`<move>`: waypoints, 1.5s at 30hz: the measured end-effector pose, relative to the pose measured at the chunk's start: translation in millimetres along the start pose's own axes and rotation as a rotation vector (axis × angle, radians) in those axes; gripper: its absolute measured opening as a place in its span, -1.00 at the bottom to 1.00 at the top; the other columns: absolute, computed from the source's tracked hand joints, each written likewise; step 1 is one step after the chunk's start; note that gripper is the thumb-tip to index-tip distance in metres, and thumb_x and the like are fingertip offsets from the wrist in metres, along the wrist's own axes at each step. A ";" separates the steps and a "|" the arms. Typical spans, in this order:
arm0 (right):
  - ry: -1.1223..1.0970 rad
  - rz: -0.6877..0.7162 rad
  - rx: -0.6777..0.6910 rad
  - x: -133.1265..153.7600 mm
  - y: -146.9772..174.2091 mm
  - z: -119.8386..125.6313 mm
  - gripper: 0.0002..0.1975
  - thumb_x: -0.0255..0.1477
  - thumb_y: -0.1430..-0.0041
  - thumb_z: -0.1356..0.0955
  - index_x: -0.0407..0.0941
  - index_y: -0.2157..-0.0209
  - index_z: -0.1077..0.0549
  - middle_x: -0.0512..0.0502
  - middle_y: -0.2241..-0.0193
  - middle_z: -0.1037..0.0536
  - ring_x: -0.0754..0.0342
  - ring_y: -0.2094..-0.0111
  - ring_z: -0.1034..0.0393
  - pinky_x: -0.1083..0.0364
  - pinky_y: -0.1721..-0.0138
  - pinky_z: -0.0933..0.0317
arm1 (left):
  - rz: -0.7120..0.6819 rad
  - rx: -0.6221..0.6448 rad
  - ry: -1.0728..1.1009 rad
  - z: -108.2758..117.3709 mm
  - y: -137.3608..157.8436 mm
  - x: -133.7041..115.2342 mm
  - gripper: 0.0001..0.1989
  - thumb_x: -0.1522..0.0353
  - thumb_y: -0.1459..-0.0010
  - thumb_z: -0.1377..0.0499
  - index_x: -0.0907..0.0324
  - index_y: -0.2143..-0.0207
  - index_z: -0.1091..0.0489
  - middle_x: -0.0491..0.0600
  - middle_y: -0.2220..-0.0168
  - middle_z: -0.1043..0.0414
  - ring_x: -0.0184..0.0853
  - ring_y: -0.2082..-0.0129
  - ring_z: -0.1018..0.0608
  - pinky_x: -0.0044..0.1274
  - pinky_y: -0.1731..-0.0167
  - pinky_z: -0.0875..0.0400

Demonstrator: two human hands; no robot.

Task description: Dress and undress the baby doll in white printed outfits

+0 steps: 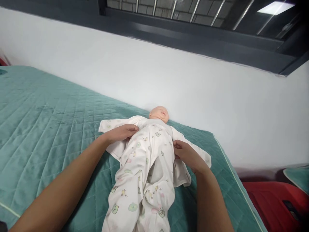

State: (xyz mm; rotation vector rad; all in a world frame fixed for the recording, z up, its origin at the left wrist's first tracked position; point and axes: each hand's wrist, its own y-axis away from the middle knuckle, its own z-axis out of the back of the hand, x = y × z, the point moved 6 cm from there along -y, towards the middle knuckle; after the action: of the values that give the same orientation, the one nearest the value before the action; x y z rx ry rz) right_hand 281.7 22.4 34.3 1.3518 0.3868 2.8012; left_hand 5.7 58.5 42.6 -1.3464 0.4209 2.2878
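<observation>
We see a baby doll with a smooth, pale pink head (pixel 159 112) lying on its back on a teal-green quilted fabric cover (pixel 60 129), its head up against the smooth white wall (pixel 210 106). The doll's white long-sleeved cotton-looking top (pixel 114 124) spreads its sleeves out to both sides, and soft white trousers printed with small green, yellow and pink figures (pixel 135 167) run down its front from near the chest. Our left hand (pixel 126 131) rests at one side of the doll's trunk, fingers curled against the upper edge of the trousers; our right hand (pixel 187 154) is at the opposite side, fingers likewise bent beside the cloth. The fingertips are partly hidden, so we cannot tell whether either hand pinches fabric. We judge the cloth light, limp and stretchy, easy to bunch, and best held at the waist edge on both sides together. The doll itself looks firm and smooth-headed, probably not fragile, and is better supported under the trunk than pulled by a loose sleeve.
</observation>
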 end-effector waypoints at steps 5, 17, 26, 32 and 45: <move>0.005 0.011 0.008 2.0 2.2 -2.1 -0.90 -0.40 0.03 -0.31 -0.09 0.55 -0.40 0.01 0.59 -0.47 0.06 0.46 -0.32 0.11 0.42 -0.17 | 0.037 0.019 0.037 -2.0 0.3 3.8 -0.77 0.19 -0.11 -0.10 0.12 0.31 -0.43 -0.09 0.35 -0.43 -0.38 0.41 -0.41 -0.58 0.43 -0.29; -0.268 0.083 0.161 7.0 22.0 -10.5 -0.86 -0.34 -0.04 -0.37 -0.13 0.40 -0.46 0.03 0.46 -0.51 0.08 0.41 -0.36 0.11 0.37 -0.22 | 0.037 0.057 0.213 -4.6 4.6 10.8 -0.76 0.21 0.01 -0.22 0.15 0.32 -0.43 -0.07 0.38 -0.46 -0.38 0.44 -0.43 -0.57 0.44 -0.29; -0.368 0.058 0.143 0.9 30.8 -17.4 -0.87 -0.36 0.01 -0.38 -0.14 0.44 -0.42 0.06 0.52 -0.47 0.13 0.46 -0.34 0.13 0.40 -0.25 | 0.027 0.014 0.124 -5.8 11.6 1.5 -0.80 0.23 0.06 -0.20 0.15 0.40 -0.45 -0.06 0.40 -0.49 -0.35 0.45 -0.45 -0.56 0.47 -0.29; -0.342 0.037 0.070 -7.4 23.9 -19.9 -0.91 -0.41 0.06 -0.36 -0.12 0.45 -0.38 0.09 0.54 -0.46 0.17 0.52 -0.30 0.16 0.45 -0.21 | 0.046 -0.018 0.094 -8.0 12.4 6.2 -0.81 0.25 0.04 -0.16 0.17 0.43 -0.46 -0.07 0.45 -0.44 -0.37 0.48 -0.41 -0.58 0.52 -0.23; -0.254 0.036 -0.150 -15.1 16.8 -18.8 -0.90 -0.40 0.10 -0.31 -0.06 0.55 -0.26 0.14 0.70 -0.35 0.15 0.64 -0.22 0.17 0.58 -0.07 | 0.025 -0.161 0.013 -5.3 19.0 4.1 -0.88 0.30 0.03 -0.11 0.18 0.52 -0.34 -0.16 0.54 -0.33 -0.42 0.55 -0.31 -0.59 0.53 -0.16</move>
State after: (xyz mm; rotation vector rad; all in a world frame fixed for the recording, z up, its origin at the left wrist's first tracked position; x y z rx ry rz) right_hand 278.4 0.3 15.2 1.6637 0.1442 2.5772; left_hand -2.0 40.7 37.1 -1.4402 0.2637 2.3777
